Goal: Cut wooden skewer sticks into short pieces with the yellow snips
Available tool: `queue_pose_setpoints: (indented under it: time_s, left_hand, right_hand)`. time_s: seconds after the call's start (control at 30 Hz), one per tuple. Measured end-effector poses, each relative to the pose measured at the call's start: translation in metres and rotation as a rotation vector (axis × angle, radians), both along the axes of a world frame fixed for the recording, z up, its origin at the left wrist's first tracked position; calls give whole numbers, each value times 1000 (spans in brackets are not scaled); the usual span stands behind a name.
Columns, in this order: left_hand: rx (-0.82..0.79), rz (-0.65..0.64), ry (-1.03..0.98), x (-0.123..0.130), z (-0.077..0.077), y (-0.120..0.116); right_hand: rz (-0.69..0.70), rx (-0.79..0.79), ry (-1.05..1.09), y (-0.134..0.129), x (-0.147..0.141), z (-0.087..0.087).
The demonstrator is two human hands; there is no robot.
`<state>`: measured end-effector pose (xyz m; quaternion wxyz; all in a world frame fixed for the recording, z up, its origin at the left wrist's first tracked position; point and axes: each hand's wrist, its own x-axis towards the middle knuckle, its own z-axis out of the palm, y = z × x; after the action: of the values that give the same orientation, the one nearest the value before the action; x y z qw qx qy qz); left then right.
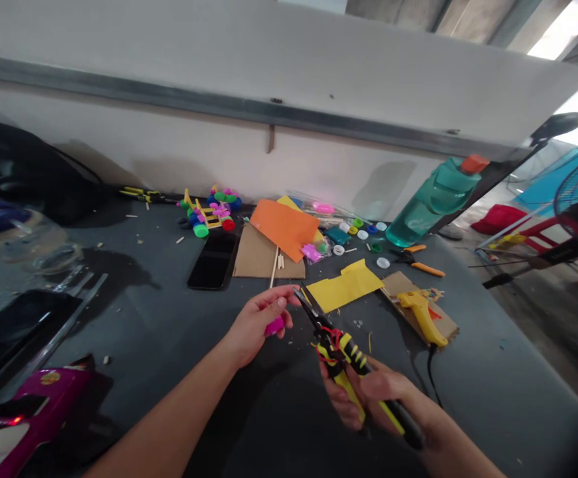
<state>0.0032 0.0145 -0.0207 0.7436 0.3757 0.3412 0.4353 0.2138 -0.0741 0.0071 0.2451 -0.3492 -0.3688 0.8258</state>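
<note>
My left hand [255, 326] is closed over a small bright pink piece [274, 326], mostly hidden by the fingers; it may be a bottle cap, but I cannot tell. Its thumb and fingertips reach toward the jaws of long-nose pliers [337, 345]. My right hand [373, 393] grips these pliers by their yellow-and-black handles, with red wire wound around the pivot. Their jaws point up and left, slightly apart, beside the left fingertips. Just beyond the jaws lies a yellow sheet [346, 287]. Thin wooden sticks [280, 261] rest on cardboard [246, 255] under an orange sheet [285, 226].
A yellow glue gun [422, 313] lies on cardboard at right, its cord trailing toward me. Orange-handled pliers [421, 261], bottle caps [383, 263] and a tilted-looking green bottle [431, 202] stand farther back. At left are a phone [213, 259], coloured toy-like assemblies [209, 214] and a magenta device [44, 408].
</note>
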Motion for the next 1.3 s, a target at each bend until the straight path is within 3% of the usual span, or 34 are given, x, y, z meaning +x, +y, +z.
queue_pose_setpoints:
  time_s: [0.1,0.23,0.37,0.47,0.53,0.67,0.73,0.8,0.93,1.0,1.13,1.23,1.3]
  left_hand:
    - [-10,-15,-33,0,0,0]
    - [-31,5,-24,2,-1,1]
    - [-41,33,-6,2,-2,2]
    - [2,30,35,0,-3,2]
    - [25,19,94,0,-3,1]
    - [73,-99,175,4,-3,-4]
    - [59,-119,98,7,-1,-7]
    - [-1,-87,-21,8,2,-9]
    - [-115,-63,-118,7,6,-12]
    - [-153,-97,-102,8,5,-14]
    - [-180,-185,-48,16,-3,-21]
    - [-154,-145,-28,18,-9,-23]
    - [-137,-111,-51,17,-10,-21]
  right_hand:
    - [10,-197,206,0,-2,-4]
    - [32,-266,185,1,-7,-7]
    - [78,-236,153,1,-10,-5]
    - [30,-54,54,4,-2,3]
    - [-90,189,-254,10,7,9]
    - [-419,684,-1391,26,21,4]
    - [-420,814,-1729,32,24,-6]
    - [-359,899,-1860,36,25,-17]
    - [-334,1050,-1885,35,16,-16]
    - [-294,1165,-1744,32,5,-4]
    - [-45,1302,-1277,29,-27,16]
    - [63,1345,-1170,38,-42,16]
    - [14,1365,-1145,56,-37,11]
